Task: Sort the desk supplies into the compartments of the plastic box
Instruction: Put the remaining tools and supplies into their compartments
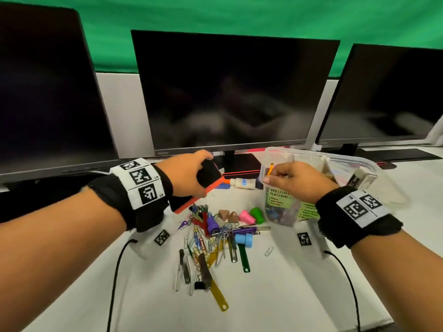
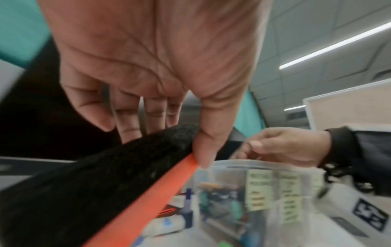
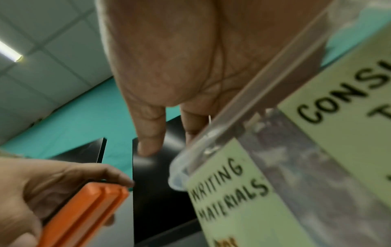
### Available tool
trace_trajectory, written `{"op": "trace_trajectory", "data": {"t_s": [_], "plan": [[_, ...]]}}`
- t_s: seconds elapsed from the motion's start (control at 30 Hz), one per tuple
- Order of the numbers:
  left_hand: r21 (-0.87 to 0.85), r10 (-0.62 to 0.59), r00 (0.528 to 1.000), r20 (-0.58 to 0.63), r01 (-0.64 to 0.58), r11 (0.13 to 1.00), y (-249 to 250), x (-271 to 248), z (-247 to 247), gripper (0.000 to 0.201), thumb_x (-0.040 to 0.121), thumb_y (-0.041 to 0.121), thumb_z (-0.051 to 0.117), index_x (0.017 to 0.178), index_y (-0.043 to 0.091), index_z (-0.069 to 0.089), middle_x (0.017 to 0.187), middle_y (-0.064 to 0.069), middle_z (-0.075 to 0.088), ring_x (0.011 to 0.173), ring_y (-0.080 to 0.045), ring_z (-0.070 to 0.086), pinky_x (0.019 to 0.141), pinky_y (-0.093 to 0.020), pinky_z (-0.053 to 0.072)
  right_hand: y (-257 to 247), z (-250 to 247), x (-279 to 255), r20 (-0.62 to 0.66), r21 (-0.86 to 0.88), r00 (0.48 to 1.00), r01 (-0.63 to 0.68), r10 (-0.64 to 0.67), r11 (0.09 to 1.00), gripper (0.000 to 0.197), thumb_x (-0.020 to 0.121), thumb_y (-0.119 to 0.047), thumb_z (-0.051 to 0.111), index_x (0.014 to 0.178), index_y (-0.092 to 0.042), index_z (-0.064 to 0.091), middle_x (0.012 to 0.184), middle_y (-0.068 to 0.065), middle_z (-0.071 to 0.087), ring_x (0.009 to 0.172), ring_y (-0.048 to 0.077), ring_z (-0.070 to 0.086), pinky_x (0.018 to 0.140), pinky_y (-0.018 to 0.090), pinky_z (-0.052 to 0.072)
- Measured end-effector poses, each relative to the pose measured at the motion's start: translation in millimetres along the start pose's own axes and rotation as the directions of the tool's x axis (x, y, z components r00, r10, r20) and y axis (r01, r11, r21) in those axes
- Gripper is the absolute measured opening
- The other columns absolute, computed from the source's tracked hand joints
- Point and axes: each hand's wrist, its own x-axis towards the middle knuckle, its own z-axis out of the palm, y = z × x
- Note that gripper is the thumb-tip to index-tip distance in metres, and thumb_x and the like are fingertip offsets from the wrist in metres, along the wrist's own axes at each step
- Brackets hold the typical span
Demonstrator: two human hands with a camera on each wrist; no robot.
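The clear plastic box [image 1: 335,161] sits tilted at the right of the white surface [image 1: 299,295], its front wall carrying green labels [image 3: 232,192], one reading "WRITING MATERIALS". A yellow pencil [image 1: 271,169] stands inside its left compartment. A board eraser [image 1: 203,185], black felt on an orange back, is held off the surface to the box's left. Loose supplies lie in a heap [image 1: 211,238] in front: coloured paper clips, key tags, binder clips, and pink, green, blue and purple caps. A glue bottle [image 1: 242,182] lies on its side behind the heap.
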Motion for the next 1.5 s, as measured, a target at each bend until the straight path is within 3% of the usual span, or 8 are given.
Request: {"op": "trace_trajectory", "data": {"t_s": [0.13, 0.23, 0.37, 0.5, 0.73, 1.2, 1.4, 1.5], "plan": [[-0.066, 0.202, 0.962, -0.183, -0.217, 0.974, 51, 10, 6, 0.067, 0.073, 0.030, 0.075, 0.131, 0.028, 0.041, 0.120, 0.005, 0.061, 0.106, -0.017, 0.061, 0.090, -0.033, 0.053, -1, -15, -8, -0.178, 0.281, 0.983, 0.086, -0.036, 0.956, 0.033, 0.089, -0.038, 0.059, 0.078, -0.008, 0.070, 0.065, 0.000, 0.064, 0.057, -0.003, 0.055, 0.059, 0.015, 0.044], [-0.153, 0.265, 0.929, -0.259, -0.311, 0.938, 78, 18, 11, 0.052, 0.072, 0.031, 0.073, 0.118, 0.032, 0.048, 0.107, 0.008, 0.065, 0.087, -0.013, 0.063, 0.075, -0.033, 0.057, 0, -27, -15, -0.135, 0.485, 0.991, 0.078, -0.013, 0.871, 0.034, 0.088, -0.035, 0.061, 0.086, -0.002, 0.070, 0.079, 0.015, 0.069, 0.072, 0.018, 0.063, 0.076, 0.032, 0.050], [-0.284, 0.321, 0.880, -0.350, -0.427, 0.859, 107, 26, 13, 0.051, 0.073, 0.029, 0.072, 0.118, 0.033, 0.049, 0.105, 0.010, 0.064, 0.073, -0.006, 0.061, 0.058, -0.021, 0.050, 4, -48, -21, -0.137, 0.547, 0.990, 0.050, 0.031, 0.836, 0.009, 0.087, -0.016, 0.065, 0.089, -0.007, 0.066, 0.075, 0.016, 0.065, 0.047, 0.009, 0.058, 0.056, 0.028, 0.053], [-0.306, 0.343, 0.837, -0.427, -0.491, 0.816, 127, 35, 12, 0.062, 0.076, 0.031, 0.074, 0.131, 0.029, 0.045, 0.126, 0.011, 0.057, 0.114, -0.006, 0.054, 0.092, -0.019, 0.042, 17, -85, -22, -0.267, 0.424, 0.959, 0.034, 0.089, 0.905, 0.004, 0.087, -0.005, 0.063, 0.083, -0.007, 0.063, 0.069, 0.016, 0.059, 0.041, 0.009, 0.052, 0.043, 0.021, 0.050], [-0.070, 0.401, 0.909, -0.113, -0.410, 0.910, 114, 52, 40, 0.024, 0.089, 0.039, 0.059, 0.106, 0.024, 0.062, 0.106, 0.004, 0.061, 0.099, -0.015, 0.057, 0.081, -0.025, 0.044, 55, -154, -30, -0.505, 0.053, 0.848, -0.155, 0.160, 0.986, 0.009, 0.083, -0.014, 0.068, 0.083, -0.006, 0.062, 0.068, 0.010, 0.066, 0.050, 0.016, 0.063, 0.049, 0.026, 0.056], [0.017, 0.491, 0.857, -0.158, -0.495, 0.869, 107, 52, 73, 0.027, 0.101, 0.038, 0.031, 0.090, 0.021, 0.050, 0.087, 0.010, 0.049, 0.090, -0.012, 0.042, 0.077, -0.024, 0.030, 102, -111, -8, -0.193, -0.322, 0.816, -0.578, 0.546, 0.750, 0.026, 0.084, -0.013, 0.062, 0.060, -0.004, 0.058, 0.041, 0.004, 0.061, 0.034, 0.017, 0.059, 0.053, 0.028, 0.057], [0.002, 0.507, 0.849, -0.150, -0.512, 0.859, 106, 54, 75, 0.023, 0.101, 0.038, 0.031, 0.084, 0.026, 0.042, 0.086, 0.011, 0.048, 0.088, -0.012, 0.041, 0.083, -0.026, 0.036, 92, -93, 1, -0.134, -0.568, 0.834, -0.507, 0.535, 0.648, 0.023, 0.089, -0.025, 0.063, 0.092, -0.003, 0.063, 0.086, 0.010, 0.061, 0.076, 0.023, 0.056, 0.050, 0.026, 0.041], [-0.012, 0.501, 0.853, -0.149, -0.508, 0.861, 106, 52, 74, 0.024, 0.101, 0.037, 0.032, 0.088, 0.023, 0.047, 0.088, 0.010, 0.049, 0.089, -0.012, 0.040, 0.082, -0.025, 0.034, 97, -91, 11, -0.145, -0.546, 0.813, -0.541, 0.564, 0.639, 0.032, 0.090, -0.022, 0.060, 0.064, -0.008, 0.049, 0.089, 0.012, 0.068, 0.077, 0.024, 0.057, 0.051, 0.023, 0.040]]}}
